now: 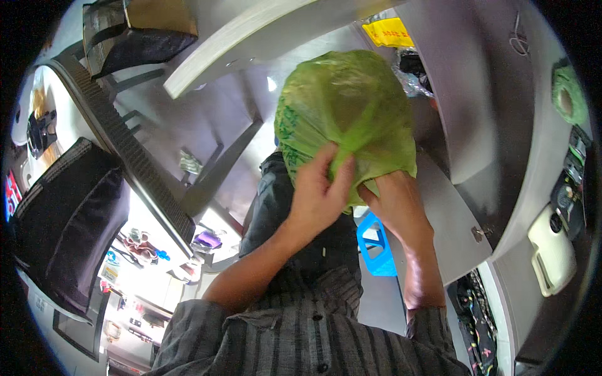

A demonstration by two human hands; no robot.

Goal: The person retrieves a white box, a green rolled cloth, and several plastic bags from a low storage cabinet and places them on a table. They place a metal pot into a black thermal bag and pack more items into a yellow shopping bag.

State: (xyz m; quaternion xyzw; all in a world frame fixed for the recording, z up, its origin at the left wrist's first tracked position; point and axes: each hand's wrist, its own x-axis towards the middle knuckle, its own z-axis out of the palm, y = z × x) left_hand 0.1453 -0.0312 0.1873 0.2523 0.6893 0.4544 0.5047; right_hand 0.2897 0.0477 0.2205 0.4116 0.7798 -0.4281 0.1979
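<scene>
A full, rounded green plastic bag [348,98] is in front of me, above my legs. My left hand [322,185] pinches a gathered fold of the bag between thumb and fingers. My right hand [397,202] is at the bag's lower right edge, its fingers partly hidden in or behind the plastic, with the thumb on the near side. Green print shows on the bag's left side; its contents cannot be made out through the plastic.
An open cabinet door [442,211] stands at the right, near a blue plastic handle [378,246]. A yellow packet [388,33] lies beyond the bag. At right are a cream plastic container [555,251] and a green roll [569,94]. A black bag [70,225] is at left.
</scene>
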